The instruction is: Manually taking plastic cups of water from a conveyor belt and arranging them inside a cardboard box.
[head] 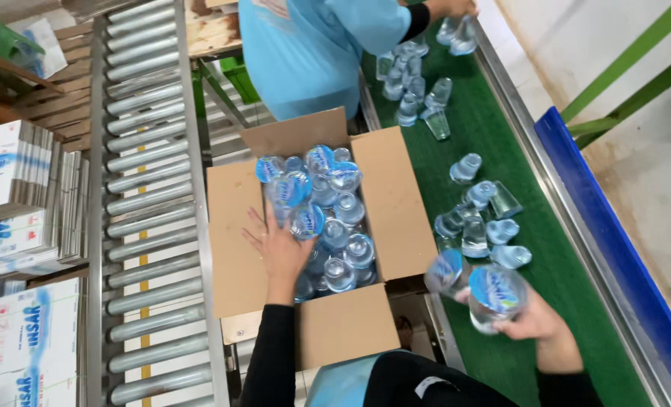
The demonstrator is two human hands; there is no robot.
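- Far left: stacks of flat printed cartons (pixel 19 218) stand beside a steel roller conveyor (pixel 151 203), which carries nothing in view.
- Centre: an open cardboard box (pixel 237 249) sits with its four flaps spread. Sealed water cups (pixel 328 218) with blue foil lids fill most of its floor, some lid-up, some inverted.
- The left hand (pixel 279 245) reaches into the box at its near-left side, fingers spread and loose, palm resting on the cups there; it grips nothing that I can make out.
- The right hand (pixel 527 316) hovers over the green conveyor belt (pixel 516 369), just right of the box, fingers closed around two cups (pixel 478 286), their blue lids facing the camera.
- Right of the box: loose cups (pixel 482 222) lie scattered on the belt, several tipped over, near that hand.
- Top: a co-worker in a light blue shirt (pixel 305 53) handles another cluster of cups (pixel 414 83) further up the belt.
- Assessment: packing appears well advanced but unfinished. The box holds a partial load, two cups are in hand, and a good number remain on the belt.
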